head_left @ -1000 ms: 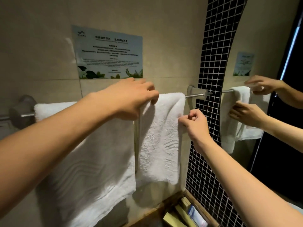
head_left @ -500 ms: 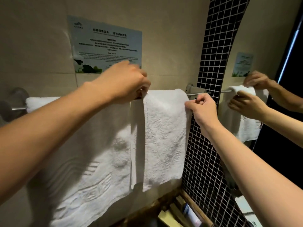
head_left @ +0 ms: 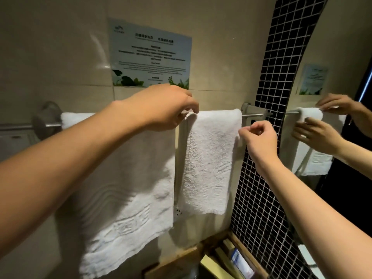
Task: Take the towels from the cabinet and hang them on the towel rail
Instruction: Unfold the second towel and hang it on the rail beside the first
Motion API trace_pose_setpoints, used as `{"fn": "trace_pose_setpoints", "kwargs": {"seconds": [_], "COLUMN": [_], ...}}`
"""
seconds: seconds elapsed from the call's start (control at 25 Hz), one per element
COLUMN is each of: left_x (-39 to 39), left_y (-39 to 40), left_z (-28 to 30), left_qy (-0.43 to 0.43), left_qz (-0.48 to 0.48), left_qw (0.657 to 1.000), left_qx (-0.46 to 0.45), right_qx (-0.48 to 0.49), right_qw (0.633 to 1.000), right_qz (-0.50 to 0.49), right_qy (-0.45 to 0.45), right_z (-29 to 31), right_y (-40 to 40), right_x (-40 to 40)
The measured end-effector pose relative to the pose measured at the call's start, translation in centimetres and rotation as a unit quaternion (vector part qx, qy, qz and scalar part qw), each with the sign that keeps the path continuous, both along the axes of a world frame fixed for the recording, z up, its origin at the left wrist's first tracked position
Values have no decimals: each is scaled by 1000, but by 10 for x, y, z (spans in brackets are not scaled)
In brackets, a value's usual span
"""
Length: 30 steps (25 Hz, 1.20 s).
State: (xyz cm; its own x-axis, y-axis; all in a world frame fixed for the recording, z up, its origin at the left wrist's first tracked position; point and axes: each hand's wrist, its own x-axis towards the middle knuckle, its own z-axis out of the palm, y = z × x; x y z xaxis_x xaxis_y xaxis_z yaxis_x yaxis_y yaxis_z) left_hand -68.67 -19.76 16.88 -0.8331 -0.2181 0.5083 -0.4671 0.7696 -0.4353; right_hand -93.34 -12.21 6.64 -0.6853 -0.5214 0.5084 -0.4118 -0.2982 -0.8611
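A metal towel rail (head_left: pixel 254 115) runs along the beige tiled wall. A large white towel (head_left: pixel 124 198) hangs over its left part, partly hidden by my left forearm. A smaller white towel (head_left: pixel 209 164) is draped over the rail to its right. My left hand (head_left: pixel 167 107) pinches the small towel's top left corner at the rail. My right hand (head_left: pixel 259 137) is curled, thumb and forefinger pinched at the small towel's right edge, a little below the rail.
A printed notice (head_left: pixel 151 55) is stuck on the wall above the rail. A black mosaic tile strip (head_left: pixel 267 77) borders a mirror (head_left: pixel 338 47) on the right, which reflects both hands and the towel. A wooden tray (head_left: pixel 249 256) with small packets sits below.
My right hand has slid from the small towel's top right corner down along its right edge. My left hand stays at the top left corner. The small towel hangs flatter.
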Motion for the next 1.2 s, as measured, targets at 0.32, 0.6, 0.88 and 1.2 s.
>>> {"fn": "trace_pose_setpoints", "kwargs": {"seconds": [0.32, 0.6, 0.88, 1.2], "left_x": [85, 161, 166, 150], "left_y": [31, 48, 39, 27], "left_z": [7, -10, -9, -10], "left_qy": [4, 31, 111, 121], "left_qz": [87, 154, 120, 104], "left_qw": [996, 987, 983, 981], "left_qx": [33, 15, 88, 109], "right_qx": [16, 146, 59, 100], "right_qw": [951, 970, 996, 988], "right_qz": [30, 36, 46, -1], "right_qy": [307, 192, 49, 118], "right_z": [4, -11, 12, 0], "right_y": [15, 9, 8, 8], "right_x": [121, 183, 171, 155]}}
